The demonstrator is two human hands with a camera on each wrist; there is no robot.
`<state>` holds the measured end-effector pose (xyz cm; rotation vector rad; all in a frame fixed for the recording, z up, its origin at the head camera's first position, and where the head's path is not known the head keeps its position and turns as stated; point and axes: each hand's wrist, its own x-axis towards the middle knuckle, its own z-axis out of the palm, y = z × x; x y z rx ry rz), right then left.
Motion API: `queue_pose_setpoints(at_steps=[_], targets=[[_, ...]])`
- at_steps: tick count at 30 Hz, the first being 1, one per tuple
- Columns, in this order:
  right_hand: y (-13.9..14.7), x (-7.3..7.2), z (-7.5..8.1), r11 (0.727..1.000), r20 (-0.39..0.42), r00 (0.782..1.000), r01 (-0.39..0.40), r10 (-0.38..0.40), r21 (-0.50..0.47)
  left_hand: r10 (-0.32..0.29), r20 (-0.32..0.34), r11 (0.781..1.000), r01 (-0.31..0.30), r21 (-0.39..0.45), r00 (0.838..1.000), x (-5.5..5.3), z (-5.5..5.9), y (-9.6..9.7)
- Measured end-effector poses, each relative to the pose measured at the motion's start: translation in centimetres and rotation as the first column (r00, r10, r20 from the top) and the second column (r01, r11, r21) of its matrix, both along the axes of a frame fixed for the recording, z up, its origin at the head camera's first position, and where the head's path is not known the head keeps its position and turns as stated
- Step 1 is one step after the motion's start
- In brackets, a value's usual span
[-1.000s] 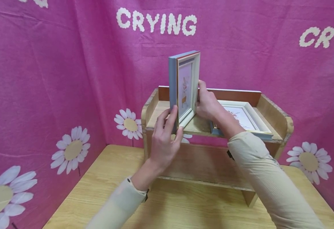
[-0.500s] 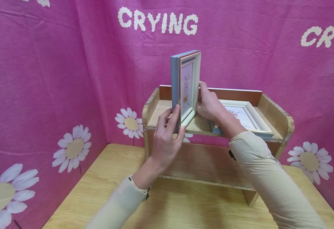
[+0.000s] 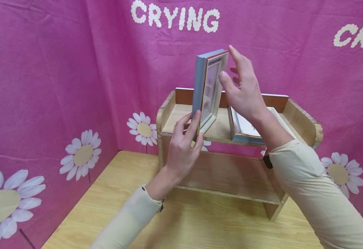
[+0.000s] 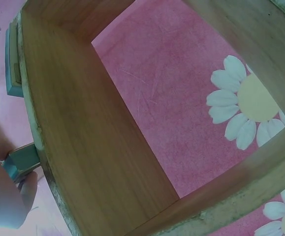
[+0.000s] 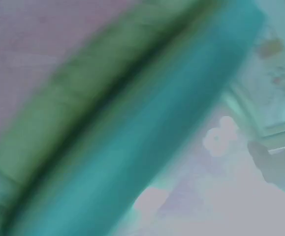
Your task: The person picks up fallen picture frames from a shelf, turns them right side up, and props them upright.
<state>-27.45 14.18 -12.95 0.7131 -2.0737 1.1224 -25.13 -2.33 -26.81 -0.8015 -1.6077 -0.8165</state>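
A picture frame (image 3: 199, 86) with blue sides and a cream front stands upright over the left part of the shelf's top board, its flower print facing right. My left hand (image 3: 182, 147) grips its lower near corner between fingers and thumb; the left wrist view shows the same hand (image 4: 7, 191) pinching the frame's end (image 4: 24, 160). Beside the frame's upper right edge is my right hand (image 3: 246, 91), index fingertip at the top corner and thumb extended near the front. A second picture frame (image 3: 246, 139) lies face up on the right, partly hidden by my right forearm.
The small wooden shelf (image 3: 225, 129) has raised side panels (image 3: 304, 122) and a low back rail (image 3: 274, 101). It stands on a wood-grain table (image 3: 131, 180). Pink cloth (image 3: 106, 52) with daisies and white lettering hangs behind and to the left.
My right hand has left the frame's lower right edge and risen to its upper corner, its fingers extending. The left hand keeps its grip. The upright frame now leans slightly to the right.
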Motion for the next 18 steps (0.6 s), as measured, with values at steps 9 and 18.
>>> queue_pose_setpoints(at_steps=[9, 18], targets=[[-2.1, 1.4, 1.0, 0.988, -0.125, 0.992, 0.018, 0.001, 0.153, -0.008, -0.061, 0.999, 0.006, -0.038, 0.998, -0.7, 0.1, 0.2], [-3.0, 1.5, 0.7, 0.974, -0.170, 0.982, 0.121, -0.089, 0.194, -0.210, 0.083, 0.977, 0.212, -0.017, 0.974, -0.9, 0.4, -1.6]])
